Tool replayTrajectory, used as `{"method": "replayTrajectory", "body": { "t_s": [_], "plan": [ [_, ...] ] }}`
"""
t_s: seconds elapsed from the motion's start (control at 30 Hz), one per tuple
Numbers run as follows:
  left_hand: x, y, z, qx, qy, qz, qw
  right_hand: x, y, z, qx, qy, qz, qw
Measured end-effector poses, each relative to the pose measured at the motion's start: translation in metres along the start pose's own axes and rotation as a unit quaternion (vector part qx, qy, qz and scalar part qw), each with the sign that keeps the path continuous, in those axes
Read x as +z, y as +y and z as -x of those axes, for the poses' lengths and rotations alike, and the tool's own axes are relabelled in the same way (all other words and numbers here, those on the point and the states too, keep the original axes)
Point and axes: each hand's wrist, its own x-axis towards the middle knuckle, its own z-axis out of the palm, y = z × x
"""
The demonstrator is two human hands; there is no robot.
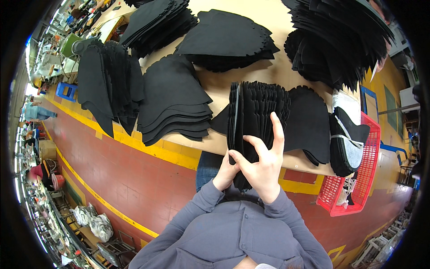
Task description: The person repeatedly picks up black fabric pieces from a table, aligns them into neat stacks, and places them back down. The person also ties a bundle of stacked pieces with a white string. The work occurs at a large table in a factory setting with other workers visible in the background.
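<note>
A thick bundle of black cut pieces [260,101], like fabric or thin leather, stands on edge at the table's front, its notched edges facing up. My left hand [226,174] is closed round the lower left of this bundle; part of its fingers is hidden behind the pieces. Over the bundle's near side, my right hand [264,168] has its fingers apart. Its index finger stretches along the pieces, a bent finger touches their edges, and the thumb lies close to my left hand. Right beside the bundle lies a flat stack of black pieces [309,121].
More black stacks lie on the tan table [215,85]: a fanned stack [172,98], an upright one [107,85], and a tall pile [340,36]. A bound bundle [347,148] sits by a red plastic basket [369,157]. A blue stool [66,91] stands left.
</note>
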Motion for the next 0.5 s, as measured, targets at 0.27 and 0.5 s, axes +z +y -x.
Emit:
{"method": "replayTrajectory", "body": {
  "t_s": [0.27,0.5],
  "plan": [
    [0.005,0.005,0.002,0.004,0.004,-0.012,1.000,0.012,0.005,0.005,0.024,0.050,0.000,0.998],
    [0.012,0.009,-0.003,0.030,0.001,-0.002,1.000,0.001,-0.005,0.002,0.061,-0.001,-0.048,0.997]
  ]
}}
